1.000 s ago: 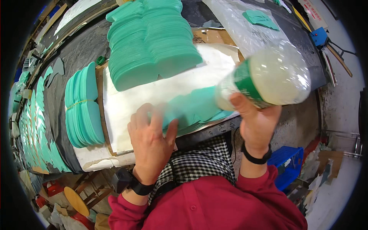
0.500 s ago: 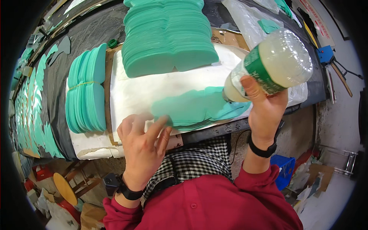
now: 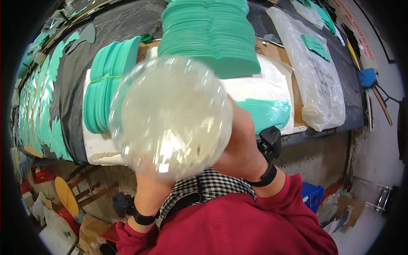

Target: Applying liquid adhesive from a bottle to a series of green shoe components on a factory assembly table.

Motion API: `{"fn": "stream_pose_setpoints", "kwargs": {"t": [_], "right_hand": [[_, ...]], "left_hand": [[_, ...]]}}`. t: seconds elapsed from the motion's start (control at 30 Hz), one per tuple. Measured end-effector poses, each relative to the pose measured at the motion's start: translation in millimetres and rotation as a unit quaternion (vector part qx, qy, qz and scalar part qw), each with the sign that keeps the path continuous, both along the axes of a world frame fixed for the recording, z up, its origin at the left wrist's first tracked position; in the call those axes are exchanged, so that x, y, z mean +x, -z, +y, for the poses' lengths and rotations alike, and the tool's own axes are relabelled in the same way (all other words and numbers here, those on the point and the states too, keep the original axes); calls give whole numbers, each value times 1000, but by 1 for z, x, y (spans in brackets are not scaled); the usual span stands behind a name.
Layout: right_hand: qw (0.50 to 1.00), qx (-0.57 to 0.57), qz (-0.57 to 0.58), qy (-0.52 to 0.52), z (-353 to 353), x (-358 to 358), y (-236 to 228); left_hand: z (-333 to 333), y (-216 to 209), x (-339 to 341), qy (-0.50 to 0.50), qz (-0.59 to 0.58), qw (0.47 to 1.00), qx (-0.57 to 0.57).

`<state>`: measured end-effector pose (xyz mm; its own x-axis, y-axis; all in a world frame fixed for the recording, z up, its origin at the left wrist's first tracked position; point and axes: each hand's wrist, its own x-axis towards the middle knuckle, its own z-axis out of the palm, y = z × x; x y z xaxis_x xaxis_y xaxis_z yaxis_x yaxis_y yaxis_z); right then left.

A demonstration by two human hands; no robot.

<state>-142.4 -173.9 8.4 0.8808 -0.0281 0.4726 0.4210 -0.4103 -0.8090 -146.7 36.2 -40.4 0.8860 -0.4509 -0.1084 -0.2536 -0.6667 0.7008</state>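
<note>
A large clear plastic bottle (image 3: 170, 114) with pale cloudy contents is tilted, its round bottom close to the camera. My right hand (image 3: 241, 144) is wrapped round its side. My left hand (image 3: 154, 182) is behind the bottle's lower left, its fingers hidden. Beyond my right hand, thin green pieces (image 3: 270, 114) with a glossy surface lie overlapped on a white sheet (image 3: 276, 80); the bottle hides their left part. A tall stack of green shaped pieces (image 3: 208, 38) stands at the back of that sheet.
On the left stands a green bundle (image 3: 98, 104) tied with a thin yellow band. Green pieces (image 3: 36, 114) lie spread out at the far left. A clear plastic bag (image 3: 314, 85) lies to the right. Below the table are a round wooden stool (image 3: 67, 195) and a blue crate (image 3: 313, 195).
My right hand has brought the bottle left and up towards the camera, over the middle of the sheet. My left hand, earlier touching the green pieces with spread fingers, is now largely behind the bottle.
</note>
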Motion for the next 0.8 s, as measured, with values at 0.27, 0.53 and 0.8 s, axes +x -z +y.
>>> {"fn": "stream_pose_setpoints", "kwargs": {"t": [0.27,0.53,0.8], "right_hand": [[949,221,17,224,-81,-50,2],[915,149,-85,365,-160,-106,11],[931,166,-73,316,-116,-101,16]], "left_hand": [[-21,-9,12,27,-96,995,-19],[-32,-2,16,36,-89,995,-6],[-29,2,21,27,-91,994,-44]]}}
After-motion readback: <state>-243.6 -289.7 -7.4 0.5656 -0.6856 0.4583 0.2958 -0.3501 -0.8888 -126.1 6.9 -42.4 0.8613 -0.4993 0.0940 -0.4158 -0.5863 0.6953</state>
